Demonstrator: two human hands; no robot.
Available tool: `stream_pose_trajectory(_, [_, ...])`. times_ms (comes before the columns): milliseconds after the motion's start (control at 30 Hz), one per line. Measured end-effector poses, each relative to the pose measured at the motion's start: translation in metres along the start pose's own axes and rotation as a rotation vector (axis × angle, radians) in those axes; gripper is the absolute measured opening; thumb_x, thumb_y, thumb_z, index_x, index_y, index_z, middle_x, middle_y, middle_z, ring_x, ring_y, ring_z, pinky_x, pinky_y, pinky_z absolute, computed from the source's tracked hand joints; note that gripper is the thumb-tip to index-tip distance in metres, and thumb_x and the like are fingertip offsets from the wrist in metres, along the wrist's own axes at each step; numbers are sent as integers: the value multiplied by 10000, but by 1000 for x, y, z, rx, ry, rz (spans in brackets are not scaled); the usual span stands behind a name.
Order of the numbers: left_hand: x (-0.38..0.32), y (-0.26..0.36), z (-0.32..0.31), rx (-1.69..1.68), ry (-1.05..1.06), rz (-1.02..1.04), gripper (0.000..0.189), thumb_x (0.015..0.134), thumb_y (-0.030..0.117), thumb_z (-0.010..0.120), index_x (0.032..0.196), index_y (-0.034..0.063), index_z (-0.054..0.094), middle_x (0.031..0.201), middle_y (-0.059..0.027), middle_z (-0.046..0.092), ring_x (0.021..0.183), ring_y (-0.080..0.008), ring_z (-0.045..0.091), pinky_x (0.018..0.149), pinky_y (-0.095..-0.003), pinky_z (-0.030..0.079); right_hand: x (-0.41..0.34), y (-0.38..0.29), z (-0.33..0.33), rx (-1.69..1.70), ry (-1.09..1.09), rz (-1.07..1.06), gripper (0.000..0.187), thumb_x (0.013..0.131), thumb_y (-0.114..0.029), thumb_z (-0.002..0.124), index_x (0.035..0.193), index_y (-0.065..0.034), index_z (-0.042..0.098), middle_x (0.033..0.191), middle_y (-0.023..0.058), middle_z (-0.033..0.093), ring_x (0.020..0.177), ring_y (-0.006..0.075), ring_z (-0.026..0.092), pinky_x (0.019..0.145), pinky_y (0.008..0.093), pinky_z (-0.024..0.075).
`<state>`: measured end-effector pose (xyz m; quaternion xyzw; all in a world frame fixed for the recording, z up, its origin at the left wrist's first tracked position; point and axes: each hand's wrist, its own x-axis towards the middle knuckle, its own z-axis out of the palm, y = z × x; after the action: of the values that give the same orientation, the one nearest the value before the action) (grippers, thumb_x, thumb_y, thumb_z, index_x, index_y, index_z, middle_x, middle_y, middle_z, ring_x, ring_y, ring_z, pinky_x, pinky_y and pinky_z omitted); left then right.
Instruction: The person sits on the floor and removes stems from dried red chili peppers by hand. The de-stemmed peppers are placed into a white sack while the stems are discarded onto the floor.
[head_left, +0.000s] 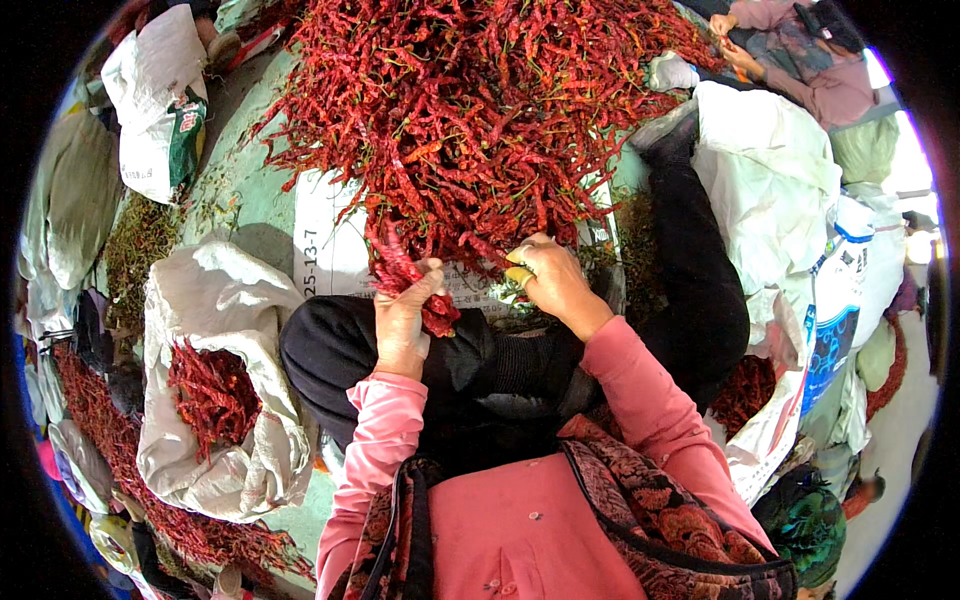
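Observation:
A bunch of dried red chili peppers is in my left hand, closed around its middle above my bent knee. Some pods stick out below the fist. My right hand is at the near edge of a large heap of dried red chilies. Yellow coverings wrap some of its fingers, and the fingertips pinch at a chili; its stem end is hidden. Beneath the heap's near edge lies a white printed sack, flat on the ground.
On the left stands a white woven sack, its mouth rolled down around chilies. Another sack with chilies is at the right. Piles of stems lie on the green floor. Another person sits at the far right.

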<state>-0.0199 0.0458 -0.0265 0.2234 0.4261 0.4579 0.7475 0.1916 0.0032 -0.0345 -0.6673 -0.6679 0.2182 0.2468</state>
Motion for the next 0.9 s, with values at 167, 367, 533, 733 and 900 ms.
stream_pose_trajectory(167, [-6, -13, 13, 216, -103, -18, 194, 755, -56, 686, 939, 3, 663, 868, -45, 675, 745, -129, 626, 706, -267, 498, 1, -33, 0, 201, -121, -42, 169, 786, -108, 636, 927, -16, 633, 784, 188, 619, 744, 376, 604, 661, 410, 480])
stream_pose_trajectory(367, [-7, -11, 17, 149, -67, 41, 164, 765, -43, 684, 918, 9, 664, 866, -42, 675, 751, -120, 624, 718, -268, 498, -6, -50, 3, 408, -108, -2, 121, 782, -23, 608, 893, 24, 620, 659, 164, 592, 579, 290, 596, 532, 371, 460])
stream_pose_trajectory(533, [-18, -16, 16, 336, -9, 268, 119, 776, -32, 687, 882, 19, 671, 841, -7, 660, 720, -78, 586, 683, -234, 475, -10, -45, 17, 443, -132, 256, 79, 724, -27, 614, 779, 26, 634, 678, 225, 586, 657, 398, 593, 594, 426, 462])
stream_pose_trajectory(733, [-53, 73, 5, 473, 403, 691, 134, 739, 5, 725, 854, 45, 669, 781, -3, 640, 614, -89, 546, 549, -242, 449, -21, 18, -2, 196, -18, 296, 204, 702, 12, 535, 855, -16, 667, 772, 222, 627, 727, 374, 631, 647, 417, 501])
stream_pose_trajectory(900, [-74, 198, -162, 1000, 790, 836, 184, 761, 123, 733, 889, -3, 695, 771, -63, 675, 611, -161, 595, 579, -292, 486, -20, 33, -48, -501, -23, 337, 222, 714, -10, 541, 915, -13, 634, 924, 207, 618, 769, 373, 641, 693, 454, 514])
